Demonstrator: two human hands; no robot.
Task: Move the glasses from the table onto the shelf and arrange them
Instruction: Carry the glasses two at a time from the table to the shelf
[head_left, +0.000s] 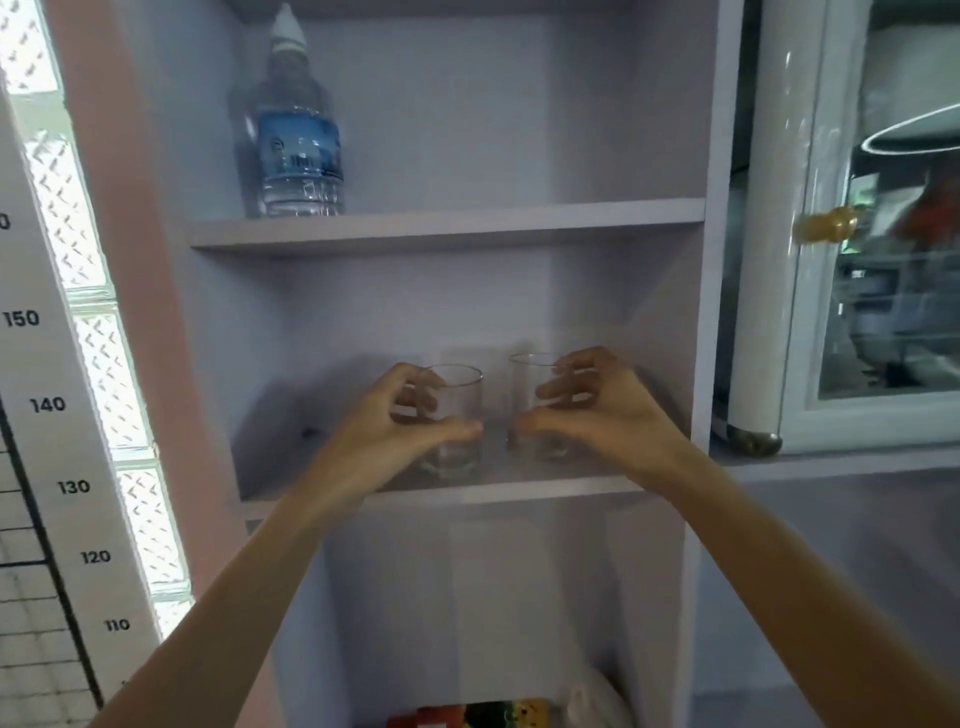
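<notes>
- So both glasses are upright on the middle shelf (519, 493), near each other but apart, and both look empty.
- Left hand (400, 421) is wrapped round the left glass (457, 415), thumb across the front.
- Right hand (587, 410) grips the right glass (524, 395), fingers curled on its side.
- Up at 11 o'clock, one shelf higher, a water bottle (298, 135) with a blue label holds clear water.
</notes>
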